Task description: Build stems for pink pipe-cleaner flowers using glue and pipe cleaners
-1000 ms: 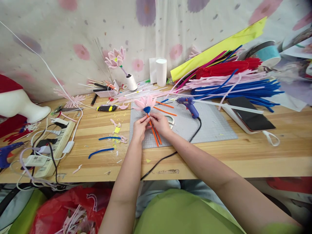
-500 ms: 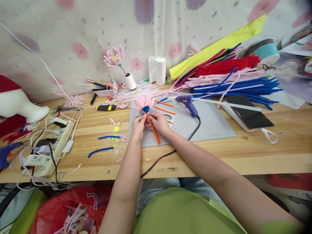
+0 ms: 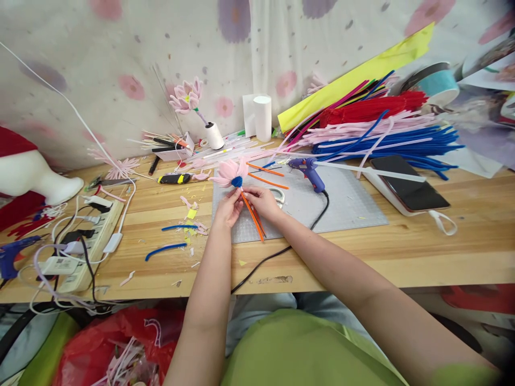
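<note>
A pipe-cleaner flower with pink petals and a blue base is held between my two hands over the near left part of the cutting mat. From its base, orange pipe cleaners slant down toward me. My left hand pinches the stem just under the blue base. On the other side, my right hand is closed around the same stem, its fingertips partly hidden. White-handled scissors lie partly behind my right hand. Two loose orange pipe cleaners rest beyond it.
A purple glue gun stands on the mat, its black cord crossing to the table edge. Bundled pipe cleaners and a phone are at right. At left lie a power strip, a utility knife and blue offcuts.
The flower has tipped over to the left, so its petals now point more leftward and its blue base shows more. Both hands stay at the stem. The camera view has shifted slightly.
</note>
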### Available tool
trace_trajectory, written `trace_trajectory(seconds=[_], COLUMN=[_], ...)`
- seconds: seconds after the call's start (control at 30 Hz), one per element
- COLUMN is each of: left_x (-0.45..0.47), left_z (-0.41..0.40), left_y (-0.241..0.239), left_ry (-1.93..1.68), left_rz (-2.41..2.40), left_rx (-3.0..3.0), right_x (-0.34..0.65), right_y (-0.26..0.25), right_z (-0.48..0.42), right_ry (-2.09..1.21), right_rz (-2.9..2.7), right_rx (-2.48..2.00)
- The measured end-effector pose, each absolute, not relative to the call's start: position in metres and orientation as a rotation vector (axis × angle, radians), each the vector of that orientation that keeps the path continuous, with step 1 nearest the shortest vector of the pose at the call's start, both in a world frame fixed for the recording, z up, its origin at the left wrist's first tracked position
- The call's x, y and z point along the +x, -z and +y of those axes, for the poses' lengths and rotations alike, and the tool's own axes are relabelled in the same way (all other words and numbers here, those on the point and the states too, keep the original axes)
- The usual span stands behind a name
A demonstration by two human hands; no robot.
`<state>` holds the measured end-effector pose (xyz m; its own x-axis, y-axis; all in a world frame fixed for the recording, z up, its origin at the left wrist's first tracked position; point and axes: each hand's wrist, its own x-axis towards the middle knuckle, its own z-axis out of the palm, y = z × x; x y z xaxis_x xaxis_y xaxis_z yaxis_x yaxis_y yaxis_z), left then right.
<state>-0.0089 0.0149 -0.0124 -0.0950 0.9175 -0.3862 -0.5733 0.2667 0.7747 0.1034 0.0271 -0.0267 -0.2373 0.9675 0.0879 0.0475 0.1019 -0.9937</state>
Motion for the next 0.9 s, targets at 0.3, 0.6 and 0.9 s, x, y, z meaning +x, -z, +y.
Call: trace_trajectory(seconds=[0.3, 0.6, 0.9], left_x=[-0.010, -0.010, -0.009], left_z=[0.018, 0.016, 0.018], left_y=[0.009, 0.002, 0.008], left_ry=[-1.270, -1.350, -1.334], left_rz=[0.910, 0.928, 1.021], left_rx=[0.295, 0.290, 0.401], right_x=[0.106, 0.113, 0.115], right_y=[0.022, 0.015, -0.005], right_z=[0.027, 0.034, 0.040], right_ry=[-1.703, -1.473, -1.071], right_rz=[-1.164, -1.442, -1.830], right_rx=[-0.913, -0.922, -1.227])
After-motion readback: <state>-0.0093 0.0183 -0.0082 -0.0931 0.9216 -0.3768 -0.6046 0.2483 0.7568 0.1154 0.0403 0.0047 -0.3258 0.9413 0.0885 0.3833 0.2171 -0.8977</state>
